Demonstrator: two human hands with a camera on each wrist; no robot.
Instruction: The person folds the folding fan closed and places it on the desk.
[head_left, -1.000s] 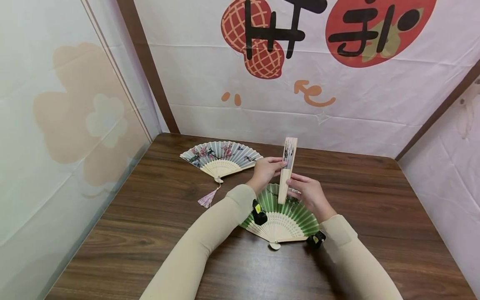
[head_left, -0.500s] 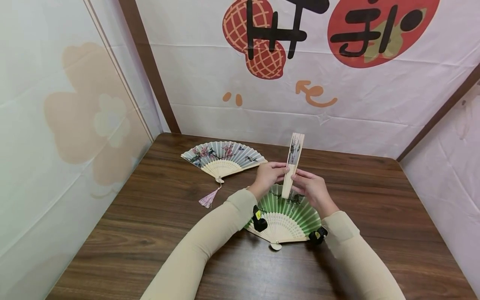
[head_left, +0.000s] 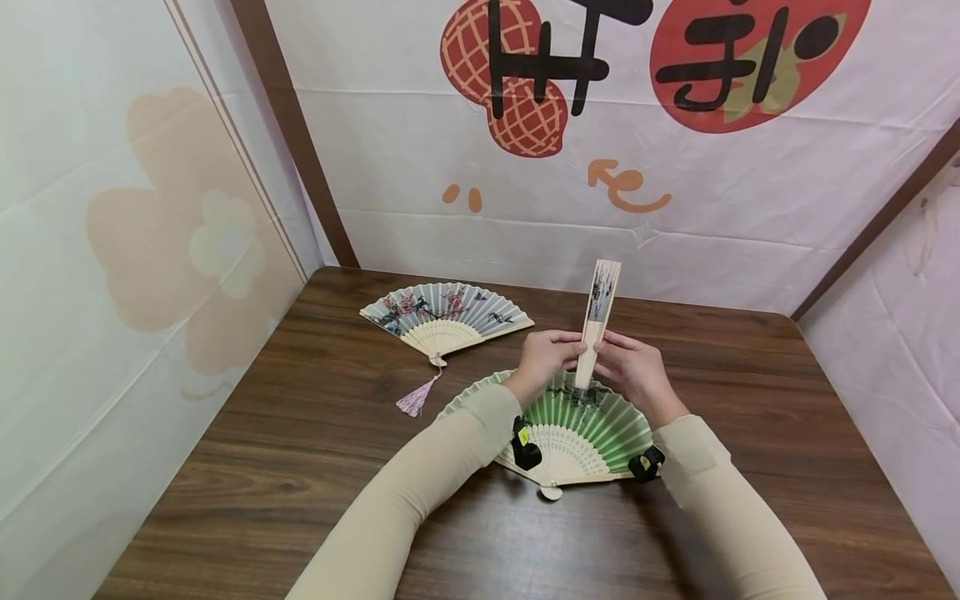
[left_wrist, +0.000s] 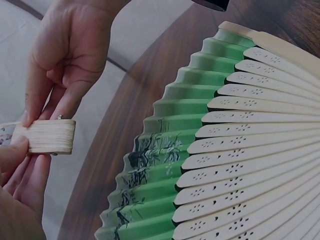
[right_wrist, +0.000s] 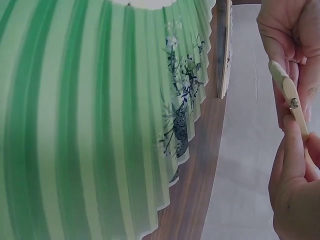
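Both hands hold a folded hand fan (head_left: 600, 312) upright, slightly tilted, above the table. Its pale ribs are together, with a strip of printed cloth showing near the top. My left hand (head_left: 547, 360) pinches the ribs from the left; my right hand (head_left: 637, 373) pinches them from the right at about the same height. The left wrist view shows the stacked ribs (left_wrist: 52, 137) between the fingers. A metal pivot on the folded fan (right_wrist: 295, 104) shows in the right wrist view. Beneath the hands a spread green fan (head_left: 607, 425) lies on the table, partly covered by the left forearm.
Farther back on the left, a spread grey-blue fan (head_left: 450, 321) with painted blossoms lies on the brown wooden table (head_left: 300, 467). Its pink tassel (head_left: 416, 398) trails toward the front. Printed cloth walls (head_left: 397, 167) stand at the table's back and sides.
The folded fan has moved right and slightly upward in the hands. My left hand has slid from the cloth part down to the ribs, now level with the right. Both spread fans stay put.
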